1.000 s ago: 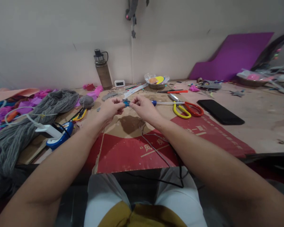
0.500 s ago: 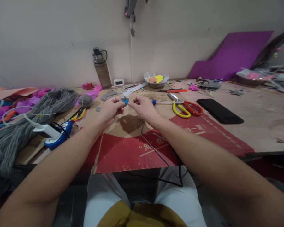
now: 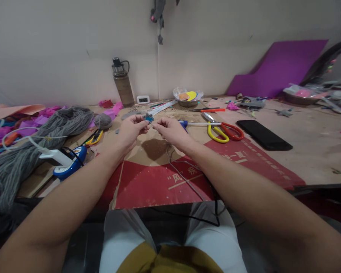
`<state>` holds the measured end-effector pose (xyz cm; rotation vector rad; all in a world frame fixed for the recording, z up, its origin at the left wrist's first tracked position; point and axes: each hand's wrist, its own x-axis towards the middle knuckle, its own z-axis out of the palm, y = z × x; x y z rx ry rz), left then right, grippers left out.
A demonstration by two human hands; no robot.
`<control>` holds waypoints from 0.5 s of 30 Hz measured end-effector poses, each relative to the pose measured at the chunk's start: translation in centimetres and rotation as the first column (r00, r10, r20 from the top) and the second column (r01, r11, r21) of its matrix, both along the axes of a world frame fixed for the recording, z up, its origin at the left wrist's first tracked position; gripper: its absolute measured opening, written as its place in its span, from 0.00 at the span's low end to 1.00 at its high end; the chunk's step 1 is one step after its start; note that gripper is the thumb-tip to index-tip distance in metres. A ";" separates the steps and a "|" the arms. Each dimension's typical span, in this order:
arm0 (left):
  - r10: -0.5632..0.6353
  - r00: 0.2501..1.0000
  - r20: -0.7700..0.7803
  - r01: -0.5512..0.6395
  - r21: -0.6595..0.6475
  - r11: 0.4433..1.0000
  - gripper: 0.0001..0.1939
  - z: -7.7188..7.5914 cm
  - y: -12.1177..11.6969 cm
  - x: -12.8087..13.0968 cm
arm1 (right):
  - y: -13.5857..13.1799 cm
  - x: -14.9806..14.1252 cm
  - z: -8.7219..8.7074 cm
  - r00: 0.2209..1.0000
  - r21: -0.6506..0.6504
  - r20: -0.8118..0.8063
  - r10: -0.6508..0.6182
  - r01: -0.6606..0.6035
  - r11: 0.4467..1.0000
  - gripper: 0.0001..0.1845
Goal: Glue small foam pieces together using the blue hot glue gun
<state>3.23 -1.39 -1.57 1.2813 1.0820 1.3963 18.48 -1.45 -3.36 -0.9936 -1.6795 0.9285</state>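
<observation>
My left hand (image 3: 130, 131) is closed in a pinch on a small blue and grey piece (image 3: 148, 118), held above the cardboard sheet (image 3: 159, 167). My right hand (image 3: 172, 131) is curled closed just to the right of that piece, a short gap away; whether it grips a thread I cannot make out. A thin grey strand (image 3: 184, 178) runs from under the right hand toward my lap. A grey yarn ball (image 3: 102, 121) lies left of my left hand.
Yellow and red scissors (image 3: 223, 131), a blue-tipped pen (image 3: 199, 123) and a black phone (image 3: 263, 134) lie to the right. A grey yarn hank (image 3: 31, 148), a blue-white tool (image 3: 69, 163) and purple scraps lie left. A bottle (image 3: 121, 83) and bowl (image 3: 188, 98) stand by the wall.
My hands have drawn slightly apart: the right hand has come off the small blue piece, which stays pinched in the left hand and sits a little higher.
</observation>
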 end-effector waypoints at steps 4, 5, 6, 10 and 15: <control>-0.018 1.000 0.016 0.017 0.052 0.999 0.09 -0.2 0.2 -0.1 | -0.6 -0.1 0.3 0.996 -0.079 -0.034 0.081 -0.083 0.993 0.10; -0.017 1.000 0.018 0.016 0.065 0.998 0.09 -0.1 0.2 -0.1 | -0.7 -0.2 0.4 0.994 -0.097 -0.039 0.103 -0.106 0.990 0.09; -0.014 1.000 0.026 0.012 0.077 0.997 0.09 -0.1 0.2 -0.1 | -0.7 -0.2 0.4 0.992 -0.105 -0.036 0.123 -0.126 0.986 0.09; 0.009 0.996 0.091 -0.019 0.104 0.994 0.09 0.4 0.3 -0.5 | -0.3 0.2 0.7 0.992 -0.066 0.063 0.108 -0.104 0.992 0.16; 0.029 0.984 0.177 -0.049 0.113 0.992 0.10 0.8 0.9 -1.5 | 0.2 2.5 1.8 0.871 0.176 0.418 -0.257 0.200 0.964 0.18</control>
